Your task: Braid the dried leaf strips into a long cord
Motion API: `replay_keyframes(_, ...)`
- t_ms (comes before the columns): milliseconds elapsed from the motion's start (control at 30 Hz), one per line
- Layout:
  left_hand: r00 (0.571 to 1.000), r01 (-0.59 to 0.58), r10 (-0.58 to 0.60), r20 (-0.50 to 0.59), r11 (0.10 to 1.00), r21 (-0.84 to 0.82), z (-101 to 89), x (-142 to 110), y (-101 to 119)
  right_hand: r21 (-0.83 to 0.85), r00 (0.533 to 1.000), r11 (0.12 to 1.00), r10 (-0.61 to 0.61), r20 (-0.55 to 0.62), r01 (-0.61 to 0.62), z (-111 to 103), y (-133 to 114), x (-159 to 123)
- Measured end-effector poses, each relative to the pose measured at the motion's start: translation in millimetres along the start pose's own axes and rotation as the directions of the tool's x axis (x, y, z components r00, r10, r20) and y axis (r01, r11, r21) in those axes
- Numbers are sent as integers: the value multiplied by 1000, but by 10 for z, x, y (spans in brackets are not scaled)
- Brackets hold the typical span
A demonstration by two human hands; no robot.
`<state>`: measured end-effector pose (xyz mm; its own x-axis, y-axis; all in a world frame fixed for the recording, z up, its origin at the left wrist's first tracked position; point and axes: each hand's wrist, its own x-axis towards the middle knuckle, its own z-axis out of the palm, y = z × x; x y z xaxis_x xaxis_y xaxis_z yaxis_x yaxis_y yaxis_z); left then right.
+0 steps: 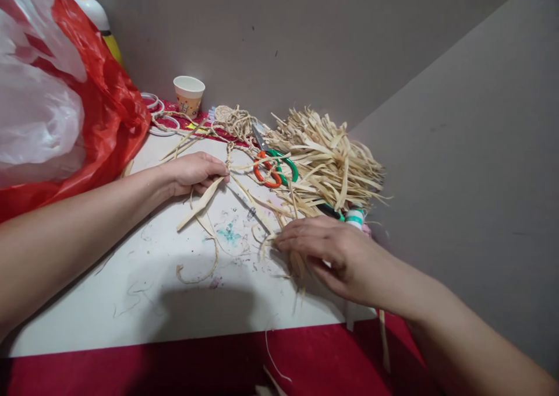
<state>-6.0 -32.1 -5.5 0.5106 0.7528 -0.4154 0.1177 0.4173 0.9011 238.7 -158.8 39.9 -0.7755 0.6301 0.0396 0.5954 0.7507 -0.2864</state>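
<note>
My left hand (198, 172) is closed in a pinch on the lower end of a thin straw braid (230, 151), where several loose straw strips (205, 201) fan out. To the lower right, my right hand (329, 253) has its fingers together and bent down, with the tips at the end of a long straw strip (257, 207) running from my left hand. Its thumb lies mostly underneath. Between and beyond my hands lie scissors (273, 169) with orange and green handles, under some strands. A thick bundle of dry straw (336, 157) rests behind my right hand.
A red and white plastic bag (105, 110) bulges at the left. A paper cup (189, 96) stands at the back near white rings (163, 125) and coiled straw cord (238, 122). Grey walls (244, 35) close off the back and right. The white tabletop (109, 320) carries paint stains.
</note>
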Motion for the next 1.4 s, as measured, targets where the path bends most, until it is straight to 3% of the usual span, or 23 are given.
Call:
replay_keyframes(133, 1000, 1, -1, 11, 1000, 7, 5, -9, 9, -17, 980, 998, 62, -190, -67, -206, -30, -10)
replay_keyframes(200, 1000, 1, -1, 10, 1000, 9, 5, -7, 10, -24, 971, 997, 69, -228, -76, -241, -28, 21)
replay_keyframes(267, 1000, -2, 2, 1, 1000, 14, 4, 0, 9, -4, 982, 999, 37, -187, -39, -219, -32, 69)
replay_keyframes(333, 1000, -8, 8, -9, 1000, 23, 3, 10, 8, 7, 997, 1000, 12, -75, -11, -141, -45, 124)
replay_keyframes(467, 1000, -11, 11, -7, 999, 33, 3, 17, 8, -74, 995, 997, 41, 91, -35, 88, -53, 222)
replay_keyframes(567, 1000, -11, 10, 14, 1000, 26, 3, 8, 8, -43, 996, 998, 43, 84, -40, 144, -14, 246)
replay_keyframes(667, 1000, -1, 0, 29, 1000, 21, 1, -2, 7, 213, 996, 974, 83, -33, -74, 26, 31, 210)
replay_keyframes(733, 999, 4, -5, 37, 1000, 16, 1, -6, 11, 469, 969, 869, 228, -96, -158, -82, 52, 184)
replay_keyframes(833, 999, 9, -9, 40, 1000, 9, 7, -7, 19, 765, 899, 589, 436, -31, -259, -145, 97, 223)
replay_keyframes(933, 999, 15, -16, 44, 1000, 1, 14, -8, 23, 882, 853, 374, 518, 60, -289, -42, 186, 412)
replay_keyframes(1067, 999, 8, -7, 51, 1000, -17, 9, -5, 10, 917, 790, 244, 602, 113, -316, 167, 321, 769)
replay_keyframes(1233, 998, -3, 5, 70, 1000, -24, 0, 1, -13, 877, 726, 294, 683, 86, -381, 297, 411, 992)
replay_keyframes(1400, 998, 2, 0, 64, 1000, -25, 2, 4, -14, 796, 751, 390, 650, 119, -464, 293, 438, 941)
